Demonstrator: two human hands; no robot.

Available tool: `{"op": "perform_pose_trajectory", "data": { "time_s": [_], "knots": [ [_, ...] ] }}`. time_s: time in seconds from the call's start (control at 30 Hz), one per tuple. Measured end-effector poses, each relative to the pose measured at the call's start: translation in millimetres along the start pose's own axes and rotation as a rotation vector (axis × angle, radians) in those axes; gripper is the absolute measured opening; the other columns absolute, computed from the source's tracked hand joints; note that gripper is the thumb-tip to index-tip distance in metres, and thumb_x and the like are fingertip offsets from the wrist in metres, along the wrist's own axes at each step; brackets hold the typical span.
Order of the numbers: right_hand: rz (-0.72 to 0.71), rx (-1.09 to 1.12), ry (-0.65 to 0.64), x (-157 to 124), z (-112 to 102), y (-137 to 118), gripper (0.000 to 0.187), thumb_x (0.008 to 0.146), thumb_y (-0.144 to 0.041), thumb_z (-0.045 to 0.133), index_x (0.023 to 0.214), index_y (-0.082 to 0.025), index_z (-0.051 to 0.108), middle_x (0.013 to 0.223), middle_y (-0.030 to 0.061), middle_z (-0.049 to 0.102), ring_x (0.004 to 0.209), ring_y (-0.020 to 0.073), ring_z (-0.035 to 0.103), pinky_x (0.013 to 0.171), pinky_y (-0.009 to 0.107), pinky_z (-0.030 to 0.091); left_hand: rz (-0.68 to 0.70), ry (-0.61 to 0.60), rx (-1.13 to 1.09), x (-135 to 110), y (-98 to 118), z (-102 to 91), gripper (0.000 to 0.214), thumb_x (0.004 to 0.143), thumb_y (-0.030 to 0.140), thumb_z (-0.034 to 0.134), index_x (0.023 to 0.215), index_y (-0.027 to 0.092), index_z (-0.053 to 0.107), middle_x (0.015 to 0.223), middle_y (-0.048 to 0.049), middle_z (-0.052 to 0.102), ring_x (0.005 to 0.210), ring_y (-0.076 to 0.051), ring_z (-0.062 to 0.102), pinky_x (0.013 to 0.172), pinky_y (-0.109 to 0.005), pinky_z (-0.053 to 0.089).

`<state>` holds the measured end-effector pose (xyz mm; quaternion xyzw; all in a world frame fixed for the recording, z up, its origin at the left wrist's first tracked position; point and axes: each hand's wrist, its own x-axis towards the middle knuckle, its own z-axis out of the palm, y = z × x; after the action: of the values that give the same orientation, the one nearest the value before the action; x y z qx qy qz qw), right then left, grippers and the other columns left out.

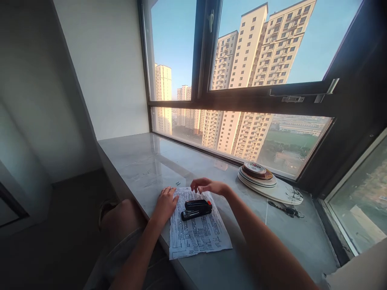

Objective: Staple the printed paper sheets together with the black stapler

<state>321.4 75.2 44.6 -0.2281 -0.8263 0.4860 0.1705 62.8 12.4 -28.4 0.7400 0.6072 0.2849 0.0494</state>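
Note:
A black stapler (197, 210) with a red-orange spot at one end lies on a printed sheet of paper (219, 237). My left hand (167, 201) rests flat on the paper's left edge, fingers stretched out, holding nothing. Beyond the stapler, over the far part of the sheet, my right hand (205, 185) has loosely bent fingers, apart from one another, and nothing shows between them. Just past the paper's far edge is a small strip (177, 183), perhaps staples, too small to be sure.
The paper lies on a glossy grey marble windowsill (133, 161). To the right, stacked plates (256, 177) sit on a white oval board (290, 194). A dark wristwatch-like item (286, 209) lies near them. The window frame (193, 105) borders the far side.

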Motion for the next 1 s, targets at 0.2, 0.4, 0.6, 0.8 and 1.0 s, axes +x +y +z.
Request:
{"op": "perform_pose_trajectory", "data": {
  "time_s": [0.2,0.4,0.6,0.8,1.0],
  "knots": [
    [0.151,-0.203,-0.421,11,15,-26,0.058,0.060,-0.049,0.092,0.103,-0.018,0.069,0.087,-0.0032,0.065,0.079,0.0148,0.056,0.069,0.023,0.046,0.014,-0.022,-0.105,-1,5,-9.8,0.037,0.096,0.018,0.055,0.132,0.017,0.064,0.140,-0.0139,0.063,0.133,-0.027,0.055,0.115,-0.041,0.039],
    [0.032,-0.184,-0.045,-14,-14,-13,0.037,0.073,-0.043,0.082,0.094,-0.016,0.068,0.079,-0.0018,0.060,0.073,0.0145,0.052,0.066,0.026,0.043,0.034,0.019,-0.301,-4,6,-14.7,0.052,0.088,0.001,0.052,0.135,0.023,0.058,0.137,-0.0097,0.062,0.127,-0.024,0.060,0.107,-0.035,0.048],
    [0.069,-0.329,0.893,-33,-40,36,0.034,0.075,-0.043,0.074,0.098,-0.020,0.067,0.088,0.0055,0.067,0.083,0.0237,0.060,0.082,0.040,0.050,-0.139,0.077,-0.491,0,-5,-7.8,0.059,0.089,0.007,0.058,0.145,0.021,0.048,0.126,-0.0141,0.069,0.119,-0.025,0.067,0.098,-0.035,0.053],
    [0.086,-0.491,0.913,-26,-27,62,0.035,0.080,-0.033,0.062,0.112,-0.022,0.068,0.113,0.0115,0.069,0.107,0.0322,0.061,0.103,0.055,0.045,-0.101,0.045,-0.515,1,-8,-13.8,0.032,0.089,0.013,0.055,0.118,0.021,0.063,0.104,-0.0071,0.075,0.100,-0.022,0.072,0.088,-0.031,0.054],
    [0.125,-0.510,0.827,-22,-13,62,0.047,0.080,-0.024,0.055,0.125,-0.028,0.069,0.143,0.0092,0.055,0.138,0.0342,0.040,0.120,0.062,0.028,-0.124,0.078,-0.497,1,-3,-18.4,0.030,0.089,0.017,0.056,0.119,0.023,0.061,0.102,-0.0071,0.075,0.099,-0.023,0.071,0.085,-0.031,0.053]
  ]
}}
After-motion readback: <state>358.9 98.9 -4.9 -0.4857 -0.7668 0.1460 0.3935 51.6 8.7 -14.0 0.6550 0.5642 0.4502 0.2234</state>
